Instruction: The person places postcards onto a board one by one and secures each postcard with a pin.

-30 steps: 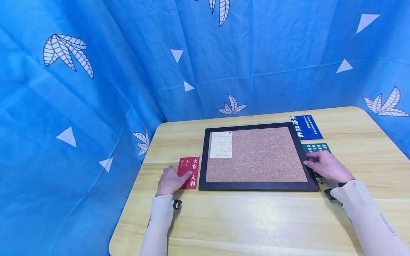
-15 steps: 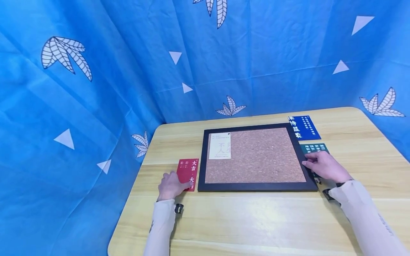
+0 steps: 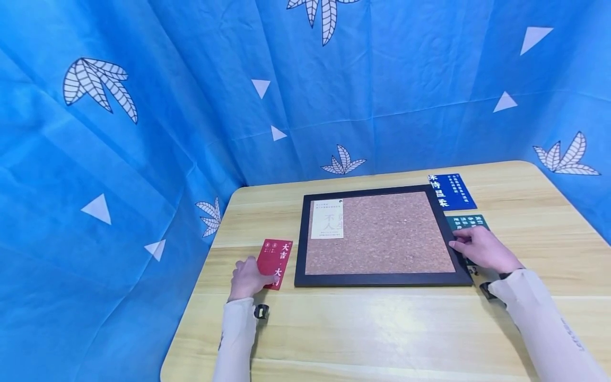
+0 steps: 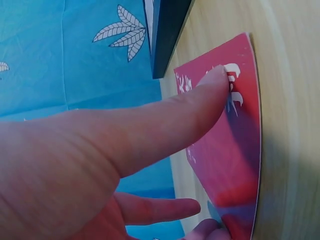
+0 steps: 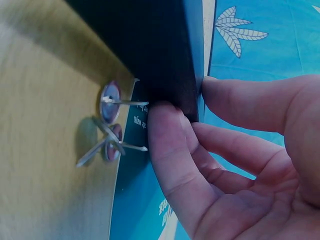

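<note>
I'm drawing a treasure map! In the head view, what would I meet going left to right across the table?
Left hand → red card → white card on the board → blue card → right hand.

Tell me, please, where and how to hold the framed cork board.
Probably pinch the right side of its black frame, coming from the right: its straight, thick edge offers purchase, and the right hand pinches there. Mind the thumbtacks close by; at least one points up.

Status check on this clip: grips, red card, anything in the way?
Left grip on red card; right grip holding black-framed corkboard. Red card left of corkboard, apart. Caution: loose thumbtacks beside right grip, some points up.
</note>
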Demonstrator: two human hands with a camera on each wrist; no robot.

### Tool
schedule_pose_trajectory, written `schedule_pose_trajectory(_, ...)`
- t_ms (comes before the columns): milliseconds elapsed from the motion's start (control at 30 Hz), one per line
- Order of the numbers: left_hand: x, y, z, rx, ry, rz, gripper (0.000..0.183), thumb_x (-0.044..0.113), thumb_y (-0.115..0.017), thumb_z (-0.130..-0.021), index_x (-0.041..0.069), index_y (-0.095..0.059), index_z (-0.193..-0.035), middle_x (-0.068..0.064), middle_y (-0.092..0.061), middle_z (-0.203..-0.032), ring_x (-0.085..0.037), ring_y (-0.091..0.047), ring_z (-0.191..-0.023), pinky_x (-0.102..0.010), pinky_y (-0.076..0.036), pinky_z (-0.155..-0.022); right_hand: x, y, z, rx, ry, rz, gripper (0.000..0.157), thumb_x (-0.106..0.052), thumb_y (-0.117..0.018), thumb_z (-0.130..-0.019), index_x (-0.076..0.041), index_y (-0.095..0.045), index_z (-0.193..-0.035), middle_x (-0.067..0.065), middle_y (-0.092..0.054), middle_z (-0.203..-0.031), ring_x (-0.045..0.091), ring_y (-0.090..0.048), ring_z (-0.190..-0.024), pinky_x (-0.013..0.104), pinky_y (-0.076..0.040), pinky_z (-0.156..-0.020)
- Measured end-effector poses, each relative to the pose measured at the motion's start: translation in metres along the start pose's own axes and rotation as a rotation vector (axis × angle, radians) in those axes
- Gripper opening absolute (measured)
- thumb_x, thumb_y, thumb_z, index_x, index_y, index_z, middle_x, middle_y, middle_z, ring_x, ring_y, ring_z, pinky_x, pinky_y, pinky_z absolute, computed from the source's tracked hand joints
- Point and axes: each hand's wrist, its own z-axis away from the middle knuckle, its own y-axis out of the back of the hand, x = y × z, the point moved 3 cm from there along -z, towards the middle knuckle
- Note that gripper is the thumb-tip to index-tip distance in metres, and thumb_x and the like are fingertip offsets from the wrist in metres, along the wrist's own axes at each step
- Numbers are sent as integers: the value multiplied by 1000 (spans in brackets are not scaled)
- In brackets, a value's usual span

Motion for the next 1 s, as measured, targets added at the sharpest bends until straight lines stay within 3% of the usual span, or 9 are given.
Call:
schedule_pose_trajectory(400, -10, 2, -6, -59, 51, 56, 97, 34, -90, -74, -3, -39, -148, -29, -50, -130, -44, -51, -115, -62, -54, -93, 2, 0, -1, -17, -16, -9, 50, -18, -60, -102, 22, -55, -132, 24, -71, -103, 26, -62, -86, 34, -52, -71)
schedule_pose_trajectory(667, -16, 7, -12, -65, 29, 105, 82, 33, -88, -77, 0, -49, -141, -23, -60, -127, -40, -54, -116, -58, -50, -93, 2, 0, -1, -18, -16, -18, 50, -17, -60, -102, 23, -54, -132, 21, -71, -100, 24, -62, -85, 31, -49, -69)
schedule_pose_trajectory(1000, -32, 12, -24, -100, 7, 237, 63, 27, -75, -94, -4, -50, -143, -24, -63, -127, -37, -59, -112, -51, -50, -93, 2, -1, -1, -18, -30, -21, 50, -17, -60, -102, 22, -54, -133, 20, -70, -100, 23, -61, -84, 32, -49, -69)
